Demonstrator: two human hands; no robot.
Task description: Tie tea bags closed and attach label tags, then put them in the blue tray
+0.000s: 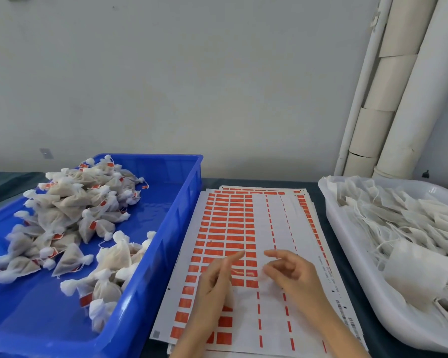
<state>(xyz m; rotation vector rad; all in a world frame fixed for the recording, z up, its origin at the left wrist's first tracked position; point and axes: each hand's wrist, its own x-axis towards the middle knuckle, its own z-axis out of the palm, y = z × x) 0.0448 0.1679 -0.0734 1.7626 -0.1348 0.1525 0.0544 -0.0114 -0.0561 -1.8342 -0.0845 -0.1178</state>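
Note:
A blue tray (173, 215) at the left holds a heap of tied tea bags (73, 215) with orange tags. A stack of sheets of orange label stickers (230, 228) lies in the middle of the table. Both hands hover over these sheets. My left hand (217, 282) has its index finger stretched out toward the orange labels. My right hand (292, 272) is beside it with loosely bent fingers over the peeled white part. Neither hand holds anything that I can see. A white tray (347, 254) at the right is full of untied tea bags (404, 228) with loose strings.
White pipes wrapped in beige tape (388, 99) lean against the grey wall at the back right. The table has a dark cover (318, 200) that shows between the sheets and the white tray.

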